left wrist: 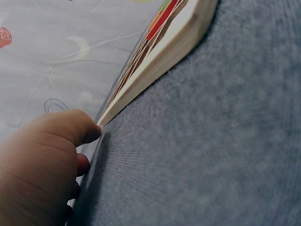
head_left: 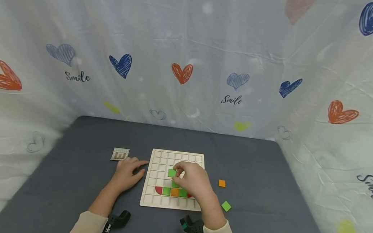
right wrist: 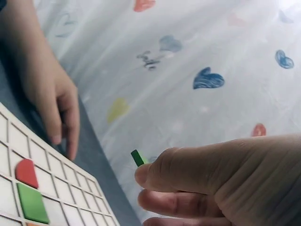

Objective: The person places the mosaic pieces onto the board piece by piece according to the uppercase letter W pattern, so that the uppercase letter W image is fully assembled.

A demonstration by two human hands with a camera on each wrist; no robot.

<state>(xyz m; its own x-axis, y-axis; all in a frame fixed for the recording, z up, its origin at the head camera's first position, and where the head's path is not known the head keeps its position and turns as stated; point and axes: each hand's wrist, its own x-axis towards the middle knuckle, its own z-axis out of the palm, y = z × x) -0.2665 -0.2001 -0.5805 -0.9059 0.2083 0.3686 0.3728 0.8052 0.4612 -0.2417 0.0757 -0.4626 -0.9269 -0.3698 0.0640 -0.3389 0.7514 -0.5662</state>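
Observation:
My right hand point(head_left: 196, 180) pinches a green square tile point(head_left: 171, 173) between thumb and fingers over the middle of the wooden grid board point(head_left: 174, 155). In the right wrist view that tile point(right wrist: 137, 157) is tilted and held above the board. On the board's lower part lies a row with a red rounded piece point(head_left: 158, 190), a green tile point(head_left: 166, 191), an orange tile point(head_left: 174, 192) and another green tile point(head_left: 183, 193). One more green tile point(head_left: 175, 184) sits above the orange one, partly hidden by my fingers. My left hand point(head_left: 126, 173) rests by the board's left edge, fingers relaxed, fingertips right at the rim.
A small printed pattern card point(head_left: 120, 154) lies beyond my left hand. To the right of the board are a loose orange tile point(head_left: 222, 183) and a loose green tile point(head_left: 226, 206). A printed curtain point(head_left: 200, 106) surrounds the dark table point(head_left: 260, 172).

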